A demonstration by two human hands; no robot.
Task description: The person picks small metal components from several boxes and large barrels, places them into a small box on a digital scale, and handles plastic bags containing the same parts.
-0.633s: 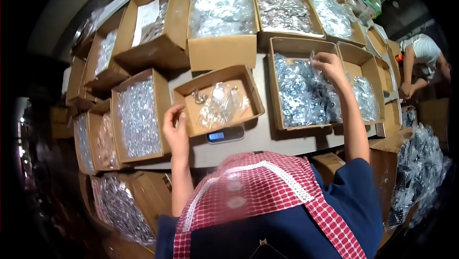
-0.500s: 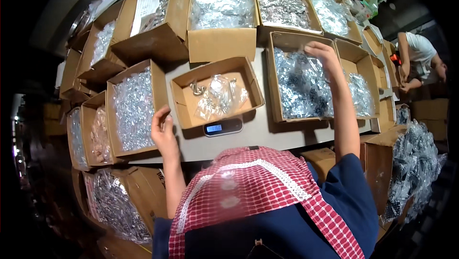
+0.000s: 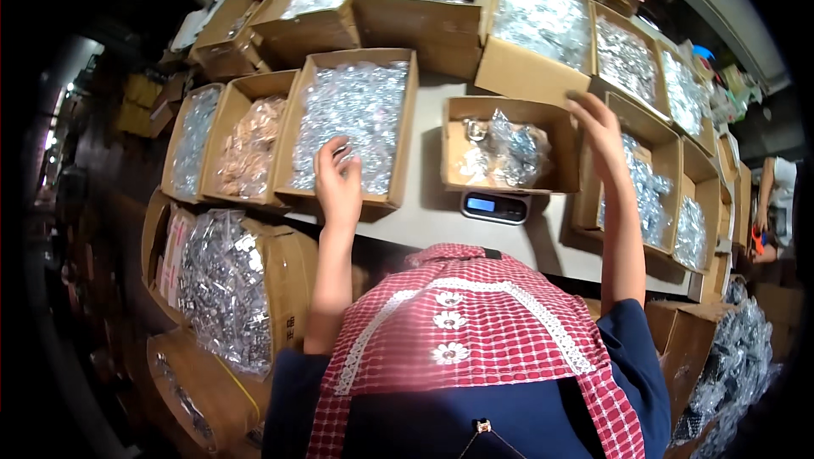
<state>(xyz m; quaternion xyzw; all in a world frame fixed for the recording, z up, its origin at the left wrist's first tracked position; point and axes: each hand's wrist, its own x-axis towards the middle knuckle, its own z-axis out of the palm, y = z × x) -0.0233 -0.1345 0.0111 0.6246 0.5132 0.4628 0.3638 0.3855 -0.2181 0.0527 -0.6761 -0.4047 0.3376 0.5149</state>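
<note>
A shallow cardboard box [image 3: 566, 172] stands on a small digital scale [image 3: 496, 207] with a lit blue display. Inside it lie clear plastic bags of metal parts [image 3: 519, 154]. Just right of this box's rim hovers my right hand [image 3: 600, 130], with fingers loosely bent, apart and nothing in them. My left hand [image 3: 339, 186] hangs over the near right part of a carton full of small bagged silvery parts [image 3: 352, 116]. Its fingers are slightly curled and apart, and it holds nothing I can see. Whether its fingertips touch the bags I cannot tell.
Right of the scale stands a carton of bagged metal parts [image 3: 646, 196], with a narrower carton [image 3: 691, 230] beside it. Several filled cartons [image 3: 543, 18] line the back. A carton of copper-coloured parts [image 3: 250, 141] is at left. Another person [image 3: 776, 205] is at far right.
My right hand has left the right carton and come to the box on the scale, where another bag now lies. My left hand has moved over the left carton. The view has swung left.
</note>
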